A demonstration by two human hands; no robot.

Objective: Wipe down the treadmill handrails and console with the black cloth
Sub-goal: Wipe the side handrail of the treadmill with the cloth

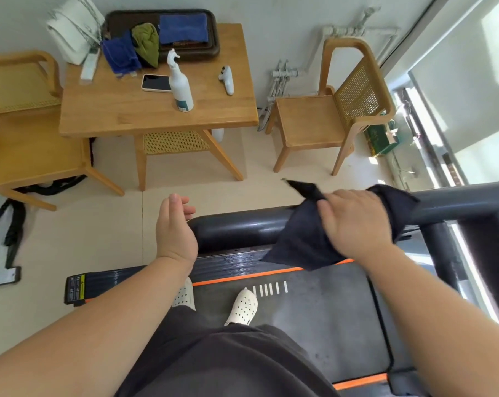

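Note:
The black cloth (pixel 302 239) is draped over the dark grey treadmill handrail (pixel 460 203), with corners sticking out to the left and right. My right hand (pixel 354 222) lies on top of the cloth and wraps it against the rail. My left hand (pixel 175 227) hovers just left of the treadmill's rounded front housing (pixel 236 229), fingers loosely curved, holding nothing. The treadmill belt (pixel 322 310) with orange trim lies below, and my feet in white clogs stand on it.
A wooden table (pixel 213 110) ahead carries a white spray bottle (pixel 181 84), a phone (pixel 156 82), a white controller (pixel 226 79), and a tray with folded cloths (pixel 183 28). Wooden chairs stand left (pixel 27 144) and right (pixel 337 118). A window runs along the right.

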